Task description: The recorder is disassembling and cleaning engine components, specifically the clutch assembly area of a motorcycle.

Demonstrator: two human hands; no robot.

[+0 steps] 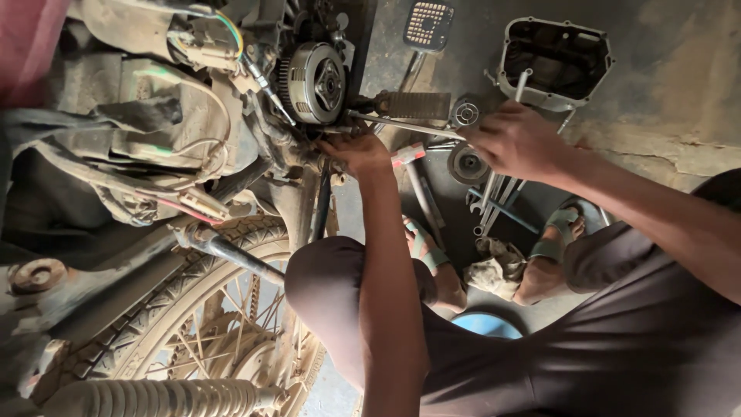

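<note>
Dusty motorcycle on the floor, rear wheel (208,324) with spokes and knobby tyre at lower left, shock spring (154,398) along the bottom edge. Wiring and connectors (208,42) hang loose at upper left. Exposed round clutch assembly (315,81) on the engine side, cover off. Left hand (356,150) is just below the clutch, fingers curled in against the engine case; what it grips is hidden, can't tell if it pinches anything. A long metal rod tool (401,125) runs from near the clutch toward the right, passing over the ribbed footpeg (413,104). Right hand (515,140) is closed around the right end of that rod, knuckles up. Under and between the hands, on the concrete floor (679,69): a round grey part (467,164), a red-handled tool (407,154), a bunch of spanners (494,202). Engine side cover (556,58) lies open side up near the upper right, touching nothing else clearly. Brake pedal pad (428,25) at the top edge. Sandalled feet (552,247) and a dirty rag (494,266) lower centre right, blue bowl rim (486,324) below.
</note>
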